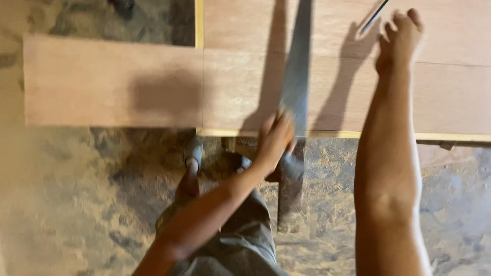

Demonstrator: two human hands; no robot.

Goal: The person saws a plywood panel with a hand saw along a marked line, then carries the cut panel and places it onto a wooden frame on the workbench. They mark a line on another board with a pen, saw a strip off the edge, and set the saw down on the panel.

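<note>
Head view, left hand: closed around the handle of a handsaw, forearm angled up from the lower left.
Handsaw: blade runs up across the plywood board (blurred, so teeth cannot be made out).
Right hand: arm stretched straight forward, fingers loosely curled, resting on the board; whether it grips anything cannot be told.
Floor: covered in sawdust.
</note>
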